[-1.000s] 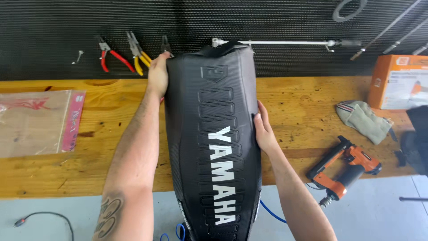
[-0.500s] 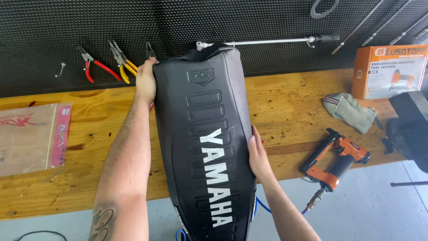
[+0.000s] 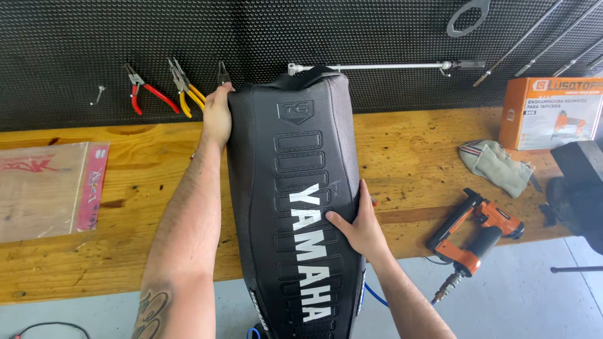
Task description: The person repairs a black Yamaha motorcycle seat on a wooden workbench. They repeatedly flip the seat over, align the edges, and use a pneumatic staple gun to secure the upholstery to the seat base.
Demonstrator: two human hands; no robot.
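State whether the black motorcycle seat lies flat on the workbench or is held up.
Held up. The seat leans lengthwise across the wooden workbench edge; the left hand grips its far end, the right hand its side.

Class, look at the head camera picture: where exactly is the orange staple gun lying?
The orange staple gun lies on the right of the wooden bench, at its front edge, just below the grey work glove and right of the black seat.
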